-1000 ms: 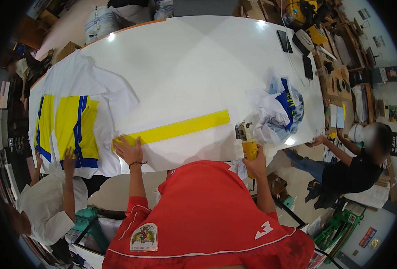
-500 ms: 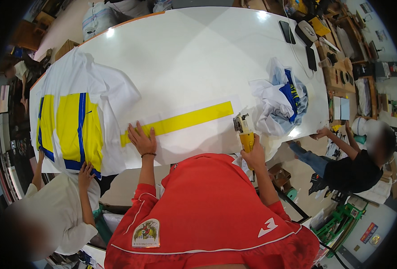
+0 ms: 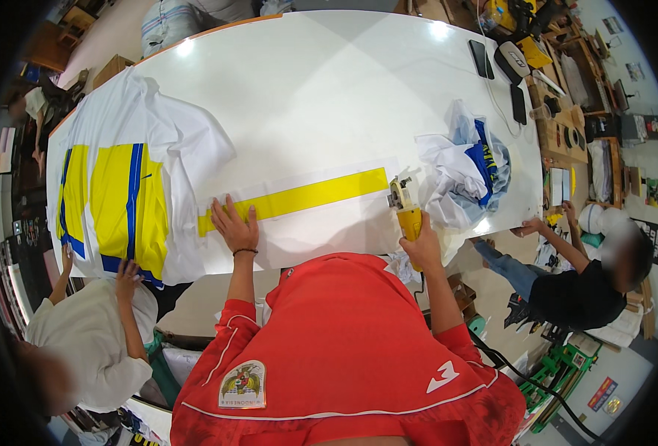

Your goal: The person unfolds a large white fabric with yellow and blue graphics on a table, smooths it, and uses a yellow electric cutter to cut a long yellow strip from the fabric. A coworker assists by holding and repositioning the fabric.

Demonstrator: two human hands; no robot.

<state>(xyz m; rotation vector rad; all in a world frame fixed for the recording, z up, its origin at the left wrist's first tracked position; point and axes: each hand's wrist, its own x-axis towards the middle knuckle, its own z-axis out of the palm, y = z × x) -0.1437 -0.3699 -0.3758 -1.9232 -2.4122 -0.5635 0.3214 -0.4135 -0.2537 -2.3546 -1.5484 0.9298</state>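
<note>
Main item: long flat strip of thin-looking sheet, bright yellow with white margins (image 3: 318, 195), mid-frame, rising slightly rightward on the white, glossy-topped table (image 3: 299, 97). From my remote station I judge it light, limp and likely fabric, apt to slide or wrinkle on that smooth top; I would steady it flat-handed near an end and lift it by both ends.

Left hand (image 3: 234, 227): open, palm down, fingers spread over the strip's left part, grasping nothing. Pressure: I cannot tell.

Right hand (image 3: 422, 245): curled closed around the yellow-bodied handheld power tool with a metal head (image 3: 410, 221), right of centre. Its head sits at the strip's right end; contact unclear to me. I judge the tool rigid and rather heavy, best held round the body, clear of the head.

Further out: left of frame, a white garment piece with yellow panels and blue bands (image 3: 113, 201), a co-worker in a white top (image 3: 95, 338) touching its lower edge. Right of frame, a crumpled heap of white and blue cloth (image 3: 451, 175); beyond it, a co-worker in a black top (image 3: 581, 293), one hand at the table edge.
</note>
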